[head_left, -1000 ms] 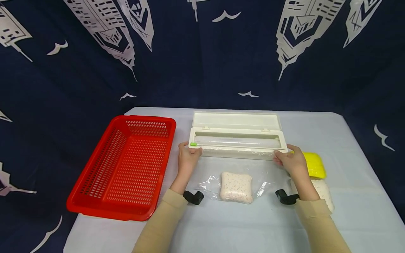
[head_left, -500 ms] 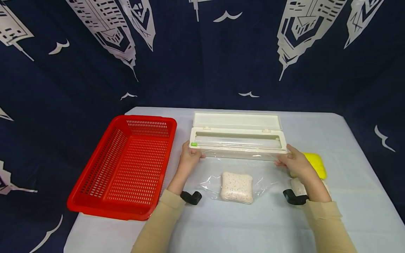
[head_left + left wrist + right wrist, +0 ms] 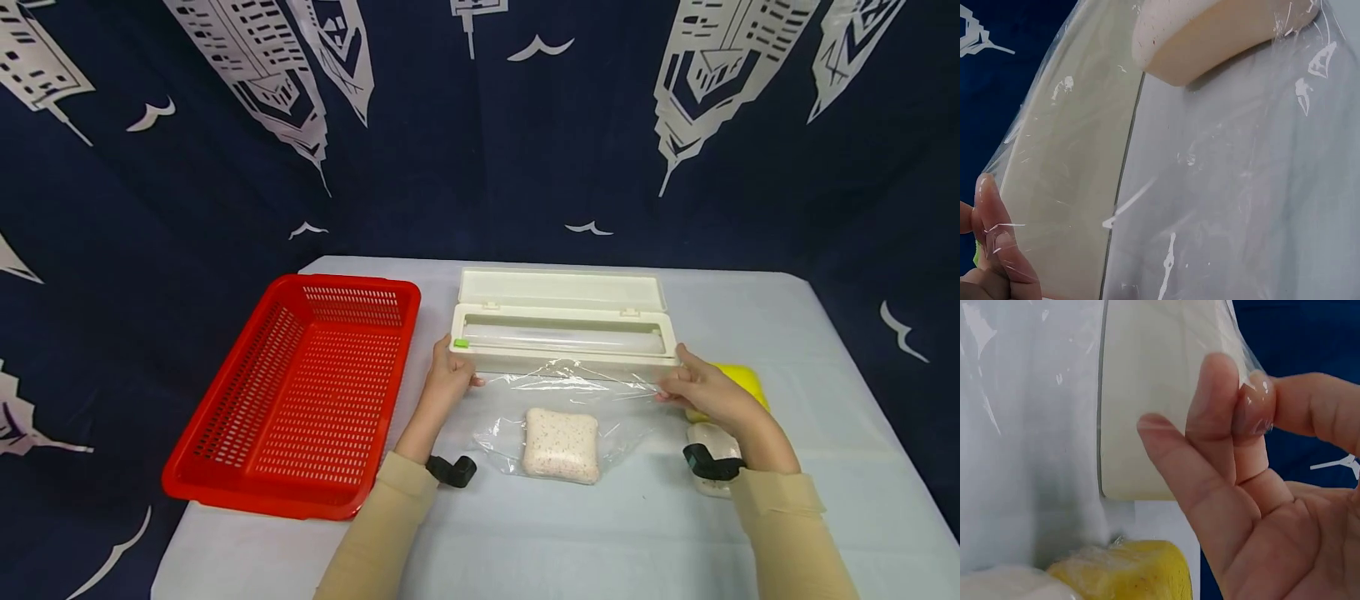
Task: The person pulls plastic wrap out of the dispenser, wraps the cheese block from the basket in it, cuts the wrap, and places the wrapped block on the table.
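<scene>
A sheet of clear cling film hangs from the long cream dispenser, whose lid stands open at the back. My left hand pinches the film's left edge between thumb and fingers, close to the dispenser's front corner. At the opposite corner, my right hand pinches the other edge; the right wrist view shows the film stretched over that thumb. Under the film lies a rounded-square cream piece with specks, itself on clear film; its exact kind is unclear. Film also crosses it in the left wrist view.
A red perforated basket stands on the left of the white-covered table. Beside my right wrist lie a film-wrapped yellow piece and a whitish one, partly hidden by my hand and wrist. A patterned dark curtain hangs behind.
Both hands have lifted the film edge off the dispenser's front and drawn it slightly toward me. My right hand has shifted a little right and nearer; the dispenser and speckled piece stay put.
</scene>
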A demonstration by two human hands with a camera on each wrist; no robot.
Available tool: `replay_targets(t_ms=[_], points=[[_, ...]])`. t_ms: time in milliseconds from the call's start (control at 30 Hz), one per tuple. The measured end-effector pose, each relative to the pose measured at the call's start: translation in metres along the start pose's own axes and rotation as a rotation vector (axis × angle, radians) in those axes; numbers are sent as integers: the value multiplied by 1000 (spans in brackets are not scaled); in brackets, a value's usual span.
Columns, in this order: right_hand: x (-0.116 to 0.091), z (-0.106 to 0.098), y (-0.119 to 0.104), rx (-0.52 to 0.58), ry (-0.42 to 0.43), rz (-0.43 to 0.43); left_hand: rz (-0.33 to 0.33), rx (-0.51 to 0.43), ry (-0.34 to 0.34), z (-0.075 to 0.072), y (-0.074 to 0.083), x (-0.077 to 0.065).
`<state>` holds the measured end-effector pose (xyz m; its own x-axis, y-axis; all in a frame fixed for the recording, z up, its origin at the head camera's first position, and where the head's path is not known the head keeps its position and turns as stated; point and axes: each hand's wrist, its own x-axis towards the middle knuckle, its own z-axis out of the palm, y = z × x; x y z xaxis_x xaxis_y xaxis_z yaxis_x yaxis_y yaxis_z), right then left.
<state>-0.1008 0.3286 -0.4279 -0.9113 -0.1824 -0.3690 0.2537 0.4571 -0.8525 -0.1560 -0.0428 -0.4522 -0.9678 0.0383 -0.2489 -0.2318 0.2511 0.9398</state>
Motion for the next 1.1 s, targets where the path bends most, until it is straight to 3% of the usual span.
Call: replay_targets(t_ms=[433,833,1000,1100], points=[[2,-2,5,-4,-58,19,-31,20,-3,0,-5,3],[-1,6,2,-266,55,76,26,90,42,-1,-11,-1],[-4,9,-13,-447,136,103,77,202,137,-1,-10,-3],[-6,18,-30,-582,255,115,114,263,216,0,-8,-2]])
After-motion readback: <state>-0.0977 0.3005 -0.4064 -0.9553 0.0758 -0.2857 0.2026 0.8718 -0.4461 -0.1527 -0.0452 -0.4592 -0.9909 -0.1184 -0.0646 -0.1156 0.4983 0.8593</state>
